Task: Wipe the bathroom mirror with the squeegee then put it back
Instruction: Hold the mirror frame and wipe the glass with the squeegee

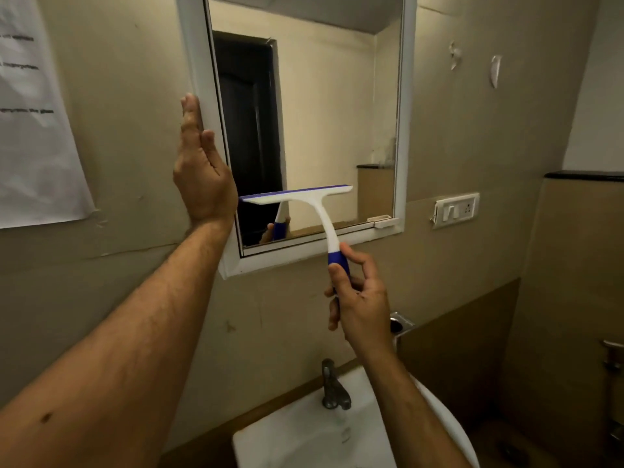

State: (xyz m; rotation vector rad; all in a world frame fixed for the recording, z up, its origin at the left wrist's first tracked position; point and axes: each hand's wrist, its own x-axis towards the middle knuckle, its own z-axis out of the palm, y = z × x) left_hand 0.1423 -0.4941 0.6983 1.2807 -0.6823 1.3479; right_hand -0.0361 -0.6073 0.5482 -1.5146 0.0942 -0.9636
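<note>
Gripping the blue handle, the right hand point(359, 298) holds the squeegee point(304, 204), fingers closed, blade on the mirror point(320, 113) at 6 o'clock. The left hand point(202, 170), fingers extended flat, braces the frame at 9 o'clock.

Where things sit around the mirror

The mirror point(314, 123) hangs on the wall above the sink point(304, 434), with the tap point(332, 386) at the sink's back edge. A paper sheet point(37, 130) is left of the mirror, a switch plate point(456, 209) right. The left hand point(202, 170) lies against the mirror's left frame; the squeegee point(304, 201) is before its lower part, held by the right hand point(361, 298).
</note>
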